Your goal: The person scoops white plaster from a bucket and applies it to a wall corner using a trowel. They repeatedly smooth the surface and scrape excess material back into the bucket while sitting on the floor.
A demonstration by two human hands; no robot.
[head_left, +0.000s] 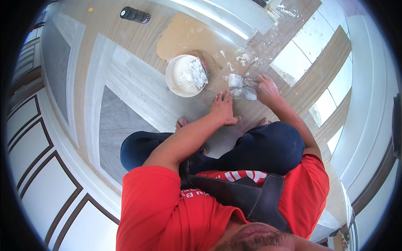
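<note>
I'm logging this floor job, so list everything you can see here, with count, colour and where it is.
Bucket: one, white, holding white paste, on the floor ahead of the person.
Putty knife: one, smeared white, on the floor right of the bucket, in the right hand.
Cylinder: one, dark, lying on the floor at upper left.
Paste smears: several, white, on the floor beyond the knife.
Floor: wood-look planks in grey and brown.
Wall panels: white with dark trim, at left.
Left hand: flat on the floor beside the knife.
Right hand: gripping the knife.
Bare feet: two, partly hidden by the knees.
</note>
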